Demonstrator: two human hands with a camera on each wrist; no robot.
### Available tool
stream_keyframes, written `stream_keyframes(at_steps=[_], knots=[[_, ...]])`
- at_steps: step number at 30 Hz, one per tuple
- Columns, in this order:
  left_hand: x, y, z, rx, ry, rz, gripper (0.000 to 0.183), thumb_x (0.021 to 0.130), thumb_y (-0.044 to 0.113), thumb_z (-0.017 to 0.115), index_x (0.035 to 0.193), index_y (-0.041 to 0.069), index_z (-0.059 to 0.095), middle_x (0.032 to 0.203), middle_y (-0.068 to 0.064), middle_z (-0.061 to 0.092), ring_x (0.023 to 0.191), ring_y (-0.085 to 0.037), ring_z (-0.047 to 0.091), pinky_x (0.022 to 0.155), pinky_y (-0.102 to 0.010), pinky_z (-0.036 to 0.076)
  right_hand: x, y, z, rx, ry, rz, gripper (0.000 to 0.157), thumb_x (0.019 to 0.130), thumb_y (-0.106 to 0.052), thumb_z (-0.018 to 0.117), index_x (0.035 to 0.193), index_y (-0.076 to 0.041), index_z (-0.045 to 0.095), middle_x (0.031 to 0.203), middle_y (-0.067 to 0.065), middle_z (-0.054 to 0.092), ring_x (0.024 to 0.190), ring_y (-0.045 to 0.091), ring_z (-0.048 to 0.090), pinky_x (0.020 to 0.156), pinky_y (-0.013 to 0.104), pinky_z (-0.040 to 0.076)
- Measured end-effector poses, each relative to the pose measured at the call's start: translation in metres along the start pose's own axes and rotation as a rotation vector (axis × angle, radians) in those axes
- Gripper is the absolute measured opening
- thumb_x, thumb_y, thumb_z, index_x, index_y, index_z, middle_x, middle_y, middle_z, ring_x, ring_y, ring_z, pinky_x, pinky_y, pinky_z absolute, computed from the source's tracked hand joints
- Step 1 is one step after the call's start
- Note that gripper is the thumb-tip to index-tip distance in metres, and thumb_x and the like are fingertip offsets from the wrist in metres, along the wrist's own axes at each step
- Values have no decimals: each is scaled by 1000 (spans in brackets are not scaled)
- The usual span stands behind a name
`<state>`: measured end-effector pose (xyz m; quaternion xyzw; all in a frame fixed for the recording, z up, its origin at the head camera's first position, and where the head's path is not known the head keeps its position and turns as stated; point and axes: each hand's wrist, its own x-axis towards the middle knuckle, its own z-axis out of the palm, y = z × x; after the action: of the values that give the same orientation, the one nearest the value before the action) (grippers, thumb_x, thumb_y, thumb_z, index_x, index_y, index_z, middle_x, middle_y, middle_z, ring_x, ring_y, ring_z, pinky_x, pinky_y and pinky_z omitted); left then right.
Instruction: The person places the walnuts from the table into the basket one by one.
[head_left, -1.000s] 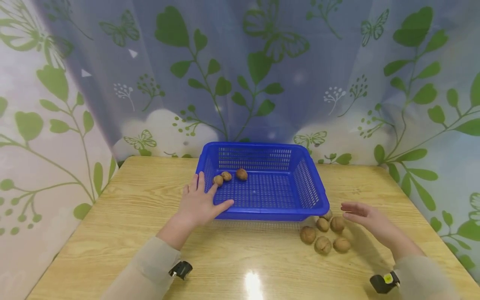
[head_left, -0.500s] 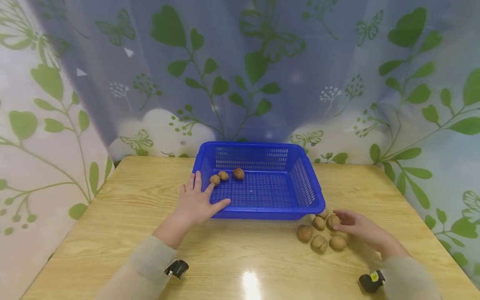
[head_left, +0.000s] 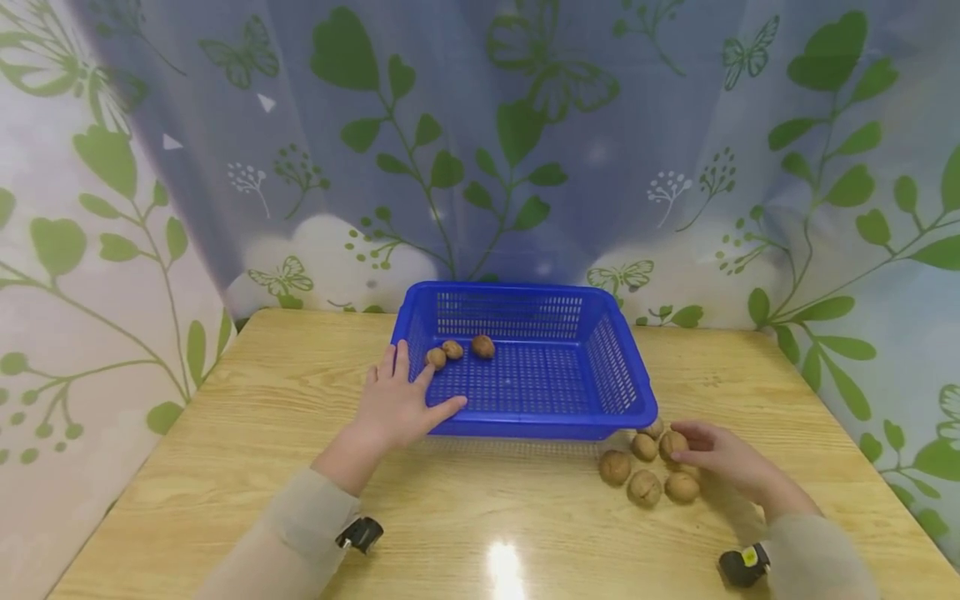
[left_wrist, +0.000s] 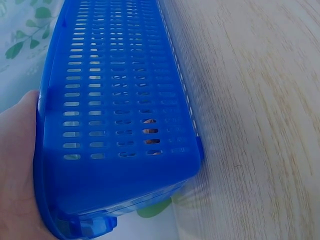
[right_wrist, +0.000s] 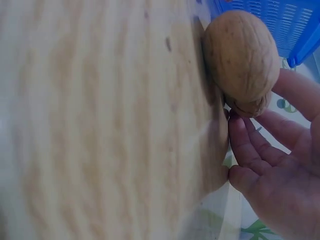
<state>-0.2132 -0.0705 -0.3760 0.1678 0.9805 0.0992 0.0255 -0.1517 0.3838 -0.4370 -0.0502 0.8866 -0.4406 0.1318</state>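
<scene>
My left hand [head_left: 396,408] rests on the left front corner of a blue plastic basket [head_left: 517,420], fingers spread and straight over the rim. In the left wrist view part of that hand [left_wrist: 17,165] lies along the rim beside the slotted basket wall [left_wrist: 120,175]. My right hand [head_left: 731,462] has its thumb and fingers around a walnut [head_left: 672,445] on the table, right of the basket's front corner. From the right wrist, a nearer walnut [right_wrist: 242,55] partly hides another walnut [right_wrist: 250,107] at the fingertips of the right hand [right_wrist: 280,175].
Inside the basket, three walnuts, among them a darker walnut [head_left: 483,347], lie toward the left. Several loose walnuts, including a front walnut [head_left: 644,488], cluster by its right front corner. The wooden table [head_left: 300,367] ends at a leaf-patterned curtain [head_left: 480,167].
My right hand has moved left and down from beside the walnuts, and its fingers have come around one of them. The left hand and basket have stayed in place.
</scene>
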Motion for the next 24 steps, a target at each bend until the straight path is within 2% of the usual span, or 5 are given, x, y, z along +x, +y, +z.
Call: stream_keyframes(at_steps=[10,16,21,24], knots=[[1,-3,1,7,7,2,89,85,75,30,145,10,34,150,-29,4,138,-43,1,105,-61,12,0,0,2,0,14,19,55,93,-20,59,131,14,39,129,32,46,116,44,46,93,48,40],[0,-6,-1,12,5,-13,88,85,74,30,145,10,34,150,-29,3,138,-43,0,105,-61,12,3,-2,2,-14,12,11,57,93,-24,58,132,12,39,130,32,46,117,45,45,94,53,37],[1,-5,1,10,-4,-5,89,84,75,29,146,11,34,151,-29,4,138,-42,0,105,-60,12,-6,-3,-9,7,13,12,58,96,-25,53,137,11,33,133,34,40,121,49,39,96,58,33],[2,-6,2,18,3,-3,89,84,75,29,146,11,33,151,-29,4,138,-42,1,105,-60,12,-11,-12,-14,29,19,18,61,97,-27,51,140,10,29,137,34,35,123,51,34,95,62,31]])
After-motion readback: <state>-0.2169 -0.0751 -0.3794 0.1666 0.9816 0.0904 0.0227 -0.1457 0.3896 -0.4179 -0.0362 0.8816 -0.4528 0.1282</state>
